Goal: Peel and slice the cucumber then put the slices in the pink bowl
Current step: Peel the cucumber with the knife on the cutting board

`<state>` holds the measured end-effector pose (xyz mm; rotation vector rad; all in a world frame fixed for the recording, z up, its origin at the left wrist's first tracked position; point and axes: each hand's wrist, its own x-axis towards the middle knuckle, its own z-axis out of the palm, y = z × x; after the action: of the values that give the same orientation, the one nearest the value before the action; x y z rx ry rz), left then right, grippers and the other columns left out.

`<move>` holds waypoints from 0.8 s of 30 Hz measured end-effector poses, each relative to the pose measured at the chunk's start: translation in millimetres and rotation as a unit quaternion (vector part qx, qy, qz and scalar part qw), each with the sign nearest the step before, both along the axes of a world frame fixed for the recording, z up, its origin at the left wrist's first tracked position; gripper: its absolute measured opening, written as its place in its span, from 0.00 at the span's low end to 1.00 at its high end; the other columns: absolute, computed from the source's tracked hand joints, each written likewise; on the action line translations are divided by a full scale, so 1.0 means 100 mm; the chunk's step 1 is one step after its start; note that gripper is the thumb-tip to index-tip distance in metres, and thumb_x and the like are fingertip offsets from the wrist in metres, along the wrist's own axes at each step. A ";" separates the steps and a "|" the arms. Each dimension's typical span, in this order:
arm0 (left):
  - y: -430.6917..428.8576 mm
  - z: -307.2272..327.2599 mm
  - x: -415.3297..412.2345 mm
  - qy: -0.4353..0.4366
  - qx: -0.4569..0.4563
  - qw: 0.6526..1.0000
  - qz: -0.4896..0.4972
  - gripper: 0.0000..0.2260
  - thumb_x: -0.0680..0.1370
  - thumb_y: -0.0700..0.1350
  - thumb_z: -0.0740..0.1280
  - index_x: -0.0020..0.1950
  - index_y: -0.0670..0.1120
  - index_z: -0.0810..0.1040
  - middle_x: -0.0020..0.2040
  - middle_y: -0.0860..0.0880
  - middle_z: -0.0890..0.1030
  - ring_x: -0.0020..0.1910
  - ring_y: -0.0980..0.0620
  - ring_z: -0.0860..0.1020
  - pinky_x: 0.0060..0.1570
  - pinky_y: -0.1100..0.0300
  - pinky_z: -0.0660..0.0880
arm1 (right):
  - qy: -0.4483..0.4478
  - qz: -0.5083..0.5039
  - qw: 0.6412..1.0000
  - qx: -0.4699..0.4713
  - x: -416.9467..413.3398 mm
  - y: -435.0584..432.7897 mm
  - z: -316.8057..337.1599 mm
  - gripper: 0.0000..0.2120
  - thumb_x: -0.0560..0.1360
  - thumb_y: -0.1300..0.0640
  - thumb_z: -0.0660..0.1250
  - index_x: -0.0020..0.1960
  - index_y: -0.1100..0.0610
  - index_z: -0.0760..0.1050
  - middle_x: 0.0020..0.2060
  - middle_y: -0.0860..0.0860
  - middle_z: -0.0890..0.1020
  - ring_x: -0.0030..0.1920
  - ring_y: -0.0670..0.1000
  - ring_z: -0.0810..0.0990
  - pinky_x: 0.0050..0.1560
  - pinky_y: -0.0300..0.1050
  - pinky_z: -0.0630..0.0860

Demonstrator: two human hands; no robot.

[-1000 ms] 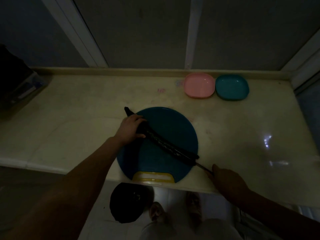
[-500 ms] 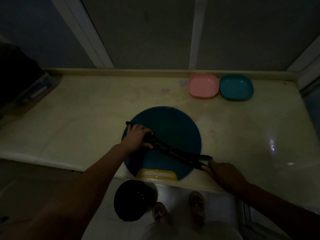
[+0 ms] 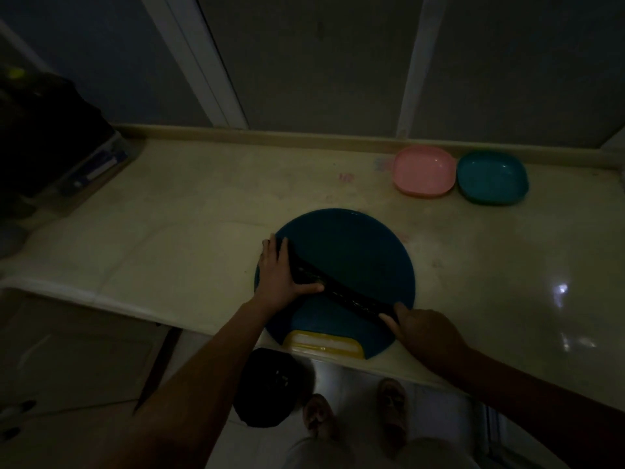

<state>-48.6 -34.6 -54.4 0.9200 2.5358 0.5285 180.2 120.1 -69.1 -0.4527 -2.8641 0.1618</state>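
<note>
Cucumber (image 3: 341, 294) on board (image 3: 355, 245) | left fingers (image 3: 306, 289) grip it | right fingers (image 3: 401, 310) unclear (dim) | pink bowl (image 3: 406, 188) apart

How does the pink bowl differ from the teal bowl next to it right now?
The pink bowl is pale pink; the teal bowl is dark blue-green. The pink bowl sits on the left, the teal bowl to the right of it. Both are empty, rounded-square, and side by side along the back of the counter.

Dim, underexposed wide-angle view, glare spots on countertop (image 3: 507, 265) right, edges bowed.
</note>
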 end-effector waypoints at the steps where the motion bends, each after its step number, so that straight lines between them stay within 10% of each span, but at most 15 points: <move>1: -0.01 -0.01 0.02 -0.006 0.006 1.000 0.011 0.57 0.61 0.65 0.74 0.77 0.43 0.45 0.76 0.41 0.40 0.75 0.43 0.38 0.73 0.46 0.42 | -0.005 -0.003 1.000 0.000 -0.02 -0.04 0.00 0.34 0.81 0.44 0.41 0.28 0.57 0.73 0.12 0.52 0.66 0.11 0.48 0.62 0.20 0.34 0.46; 5: -0.02 0.01 0.00 -0.038 0.004 0.999 -0.003 0.60 0.60 0.63 0.75 0.76 0.42 0.40 0.76 0.41 0.37 0.74 0.44 0.36 0.72 0.48 0.40 | -0.040 -0.013 0.999 -0.019 -0.04 -0.15 -0.04 0.34 0.81 0.44 0.41 0.28 0.57 0.72 0.12 0.50 0.65 0.10 0.46 0.60 0.17 0.34 0.46; 9: 0.03 0.02 0.01 -0.029 -0.002 1.000 0.003 0.60 0.60 0.64 0.74 0.76 0.40 0.39 0.76 0.40 0.37 0.74 0.43 0.36 0.71 0.49 0.39 | -0.129 0.004 0.992 0.012 -0.05 -0.14 0.03 0.18 0.62 0.48 0.79 0.33 0.60 0.75 0.14 0.51 0.67 0.13 0.45 0.59 0.16 0.36 0.46; 18: 0.09 0.03 0.05 -0.036 -0.001 0.999 0.017 0.59 0.61 0.62 0.75 0.76 0.39 0.42 0.75 0.39 0.36 0.74 0.41 0.35 0.72 0.47 0.39 | -0.142 0.007 0.990 -0.016 -0.07 -0.10 0.11 0.17 0.70 0.48 0.72 0.42 0.63 0.78 0.22 0.55 0.77 0.18 0.50 0.72 0.18 0.36 0.51; 24: 0.05 0.01 0.07 -0.021 0.002 1.000 0.016 0.59 0.61 0.62 0.75 0.76 0.37 0.43 0.75 0.37 0.38 0.74 0.40 0.36 0.72 0.47 0.39 | -0.159 0.001 0.987 -0.038 -0.09 -0.19 0.19 0.36 0.40 0.51 0.85 0.39 0.60 0.69 0.12 0.49 0.66 0.10 0.46 0.60 0.23 0.28 0.44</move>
<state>-42.0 -29.2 -53.5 0.8625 2.5158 0.5567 171.2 101.4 -49.8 -0.5339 -3.1790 0.2162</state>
